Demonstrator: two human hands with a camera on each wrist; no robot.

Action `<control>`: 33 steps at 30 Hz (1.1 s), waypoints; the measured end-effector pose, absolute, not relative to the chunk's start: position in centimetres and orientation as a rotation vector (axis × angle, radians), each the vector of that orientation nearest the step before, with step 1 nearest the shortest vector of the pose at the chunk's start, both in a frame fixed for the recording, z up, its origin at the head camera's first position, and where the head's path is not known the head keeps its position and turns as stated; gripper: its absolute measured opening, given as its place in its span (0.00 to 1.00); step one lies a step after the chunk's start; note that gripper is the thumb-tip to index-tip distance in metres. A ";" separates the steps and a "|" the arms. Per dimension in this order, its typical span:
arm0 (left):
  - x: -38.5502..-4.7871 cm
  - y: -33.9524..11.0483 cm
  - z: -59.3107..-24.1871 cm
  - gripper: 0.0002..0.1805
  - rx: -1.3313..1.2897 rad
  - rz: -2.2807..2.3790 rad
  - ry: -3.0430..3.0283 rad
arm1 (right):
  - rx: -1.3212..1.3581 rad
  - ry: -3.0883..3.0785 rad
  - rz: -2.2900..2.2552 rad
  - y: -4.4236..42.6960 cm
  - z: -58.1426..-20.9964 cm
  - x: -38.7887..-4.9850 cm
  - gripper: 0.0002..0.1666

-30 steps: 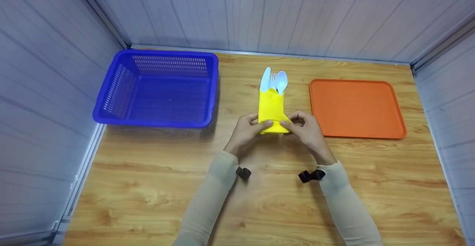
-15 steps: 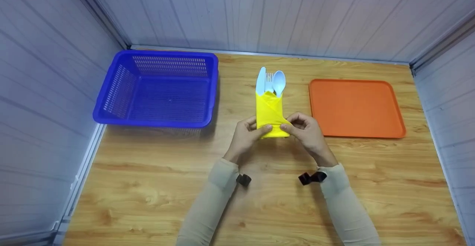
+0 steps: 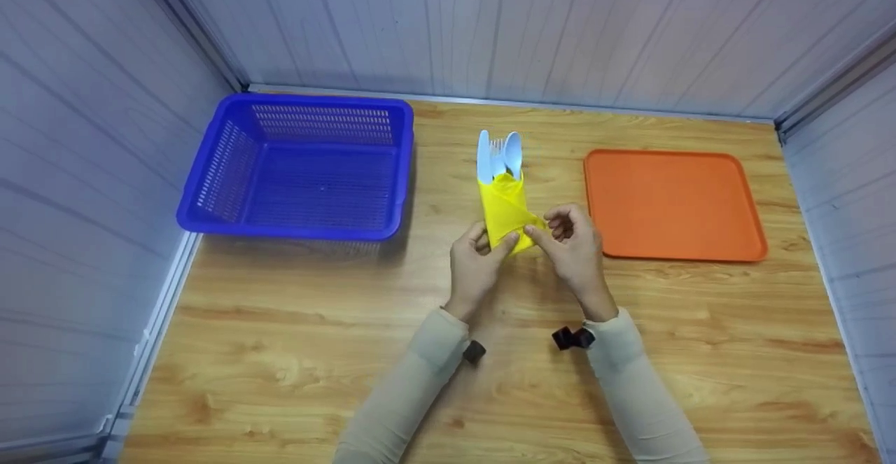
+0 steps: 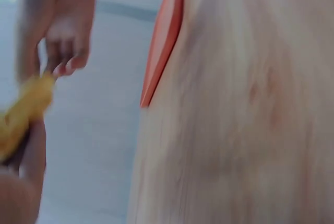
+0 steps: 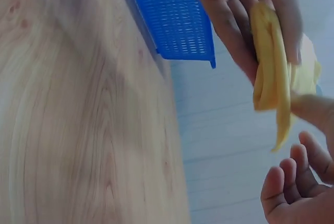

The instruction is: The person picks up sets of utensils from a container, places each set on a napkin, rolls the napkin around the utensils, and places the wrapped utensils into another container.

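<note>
A yellow napkin (image 3: 504, 208) is folded into a pouch round a pale knife (image 3: 484, 157), fork (image 3: 498, 158) and spoon (image 3: 513, 152), whose upper ends stick out at the top. My left hand (image 3: 474, 264) grips the lower left of the pouch, thumb in front and fingers behind. The thumb of my right hand (image 3: 575, 254) touches the napkin's loose right corner. Its other fingers (image 5: 291, 174) are loosely bent and apart from the cloth in the right wrist view. Layered folds at the pouch's lower end show in that view; the cutlery handles are hidden inside.
A blue perforated basket (image 3: 294, 232) stands at the back left of the wooden table (image 3: 301, 352). To the right lies an orange tray (image 3: 675, 205). Pale panel walls (image 3: 462, 30) enclose the table at the back and both sides.
The napkin pouch has shifted left and tilted, its lower end swinging right. My right fingers have come away from the lower right corner, leaving the thumb touching it.
</note>
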State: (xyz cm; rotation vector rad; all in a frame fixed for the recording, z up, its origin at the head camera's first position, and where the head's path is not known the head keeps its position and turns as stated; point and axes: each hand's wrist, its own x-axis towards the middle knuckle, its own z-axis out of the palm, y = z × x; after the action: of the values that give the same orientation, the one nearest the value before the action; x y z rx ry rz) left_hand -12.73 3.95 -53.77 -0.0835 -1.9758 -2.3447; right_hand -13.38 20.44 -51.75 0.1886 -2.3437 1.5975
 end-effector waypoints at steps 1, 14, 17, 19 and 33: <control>-12.6 4.3 -53.8 0.17 -0.057 -2.303 -1.983 | 0.193 -2.346 1.523 20.2 -51.7 -13.3 0.16; -12.5 5.7 -53.8 0.17 -0.190 -2.037 -2.003 | 0.166 -2.295 1.439 18.4 -49.0 -12.1 0.09; -12.6 5.7 -53.8 0.16 -0.192 -2.066 -1.998 | 0.148 -2.284 1.504 18.1 -48.2 -11.8 0.11; -12.7 5.6 -53.7 0.17 -0.183 -2.112 -1.988 | 0.132 -2.289 1.555 18.2 -48.3 -11.8 0.13; -14.6 3.0 -53.8 0.19 -0.385 -2.513 -2.027 | 0.132 -2.230 2.069 21.2 -51.1 -12.8 0.14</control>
State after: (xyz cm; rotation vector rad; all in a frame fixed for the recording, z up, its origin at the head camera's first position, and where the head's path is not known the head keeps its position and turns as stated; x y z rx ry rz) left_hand -14.60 2.96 -53.81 -0.3852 -2.0268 -2.5125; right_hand -12.83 21.19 -51.07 0.1323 -2.2295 2.0690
